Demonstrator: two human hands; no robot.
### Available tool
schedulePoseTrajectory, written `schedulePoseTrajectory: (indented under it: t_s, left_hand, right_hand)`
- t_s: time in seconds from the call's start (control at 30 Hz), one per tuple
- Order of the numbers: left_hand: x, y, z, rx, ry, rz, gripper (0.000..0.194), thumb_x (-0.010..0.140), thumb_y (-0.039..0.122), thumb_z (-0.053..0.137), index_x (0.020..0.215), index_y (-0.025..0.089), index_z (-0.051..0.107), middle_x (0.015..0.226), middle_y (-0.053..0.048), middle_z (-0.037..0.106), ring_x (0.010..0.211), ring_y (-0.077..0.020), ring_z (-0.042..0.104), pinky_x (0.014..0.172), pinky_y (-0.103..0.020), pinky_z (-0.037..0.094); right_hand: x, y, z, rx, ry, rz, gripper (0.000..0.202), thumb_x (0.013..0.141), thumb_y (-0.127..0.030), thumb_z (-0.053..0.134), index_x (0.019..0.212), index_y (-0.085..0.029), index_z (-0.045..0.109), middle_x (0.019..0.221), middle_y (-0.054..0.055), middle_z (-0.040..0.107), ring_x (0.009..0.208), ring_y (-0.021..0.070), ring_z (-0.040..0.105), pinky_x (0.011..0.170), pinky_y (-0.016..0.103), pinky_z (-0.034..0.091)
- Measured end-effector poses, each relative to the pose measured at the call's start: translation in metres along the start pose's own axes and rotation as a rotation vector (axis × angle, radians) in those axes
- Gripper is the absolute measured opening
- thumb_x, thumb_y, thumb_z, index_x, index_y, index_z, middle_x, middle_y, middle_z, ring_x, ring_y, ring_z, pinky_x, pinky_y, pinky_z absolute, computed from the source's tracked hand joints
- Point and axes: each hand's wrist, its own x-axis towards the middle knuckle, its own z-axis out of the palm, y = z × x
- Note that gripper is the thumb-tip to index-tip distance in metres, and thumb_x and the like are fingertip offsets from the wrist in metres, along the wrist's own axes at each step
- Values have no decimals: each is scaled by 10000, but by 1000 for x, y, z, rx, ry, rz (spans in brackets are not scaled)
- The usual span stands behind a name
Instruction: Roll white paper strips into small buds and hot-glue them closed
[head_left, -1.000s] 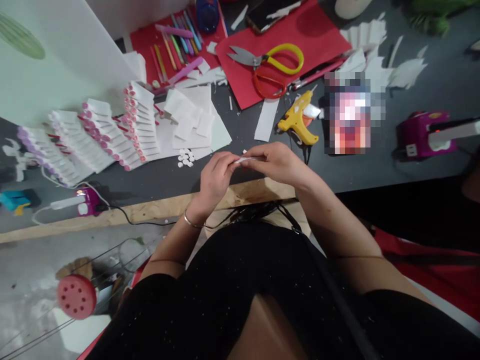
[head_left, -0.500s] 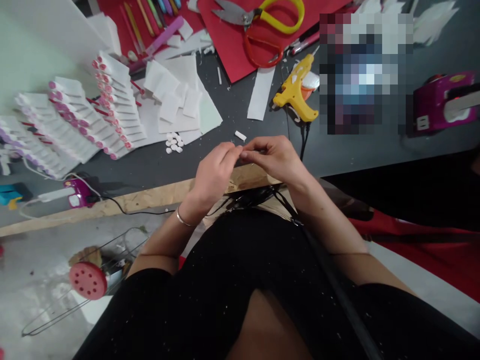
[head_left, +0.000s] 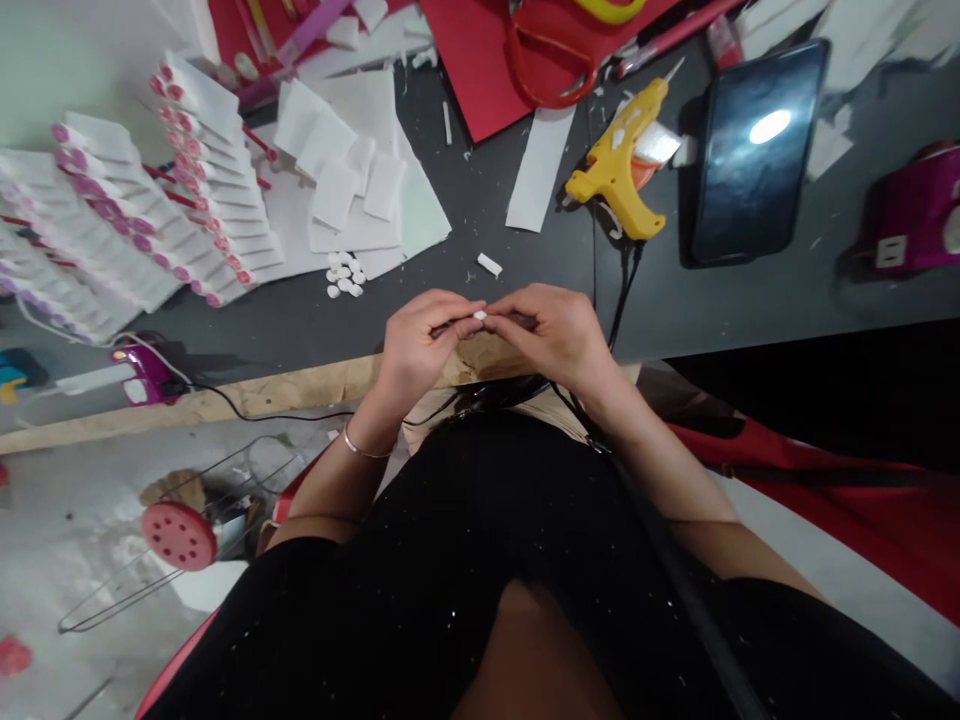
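Between the fingertips of both hands sits a small white piece (head_left: 480,315), too small to make out further. My left hand (head_left: 424,335) pinches it from the left, a bracelet round the wrist. From the other side, my right hand (head_left: 555,325) grips it between thumb and index finger. Just beyond the fingers a short white strip (head_left: 490,265) lies on the dark table (head_left: 450,180). To the left is a little cluster of white pellets (head_left: 345,274), beside stacked white paper squares (head_left: 337,190).
Rows of white paper bundles with pink tips (head_left: 217,190) stand at the left. Ahead are a yellow glue gun (head_left: 619,165), a paper strip (head_left: 538,170), red-handled scissors (head_left: 551,95) on red sheets and a phone (head_left: 757,160). A purple box (head_left: 919,215) sits far right.
My view has shifted slightly. My fingertips have parted a little, so the small white piece between them now shows. Both hands stay together near the table's front edge.
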Motion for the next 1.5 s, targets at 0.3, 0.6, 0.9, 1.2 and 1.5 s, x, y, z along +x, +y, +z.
schedulePoseTrajectory:
  t_s: [0.3,0.6,0.9,1.2,1.5]
  left_hand:
    - [9,-8,9,-206,31,-149,218,976,395,645,972,185,704,991,-45,697,713,-88,674,675,-227,599]
    - [29,-34,-5,-439,-92,-231,376,935,577,642,985,207,607,728,-11,623,632,-102,593,583,-239,507]
    - [38,-44,-15,-604,-31,-246,361,914,586,653,930,235,569,712,-21,593,607,-109,544,536,-266,451]
    - [38,-43,-17,-479,38,-164,342,950,593,601,973,254,559,767,-35,627,648,-124,571,570,-286,487]
    - [38,-36,-16,-525,122,-158,364,932,599,617,982,241,574,811,-41,614,675,-121,562,581,-290,478]
  right_hand:
    - [19,1,-10,-14,-54,41,235,932,-394,625,885,-217,771,870,54,751,784,185,636,726,310,479]
    - [74,-8,-45,-138,-185,-51,299,951,-460,624,939,-198,767,857,47,741,718,154,605,703,300,475]
    - [215,20,-98,-863,98,133,173,825,-47,691,989,-92,658,1221,252,676,1188,344,585,992,502,441]
    - [225,-11,-90,-1062,-152,195,652,791,-37,753,1364,76,462,1343,373,556,1271,457,565,1004,515,467]
    - [225,-34,-108,-800,-60,241,793,842,-109,756,1540,-75,382,1279,252,638,1195,356,616,999,500,465]
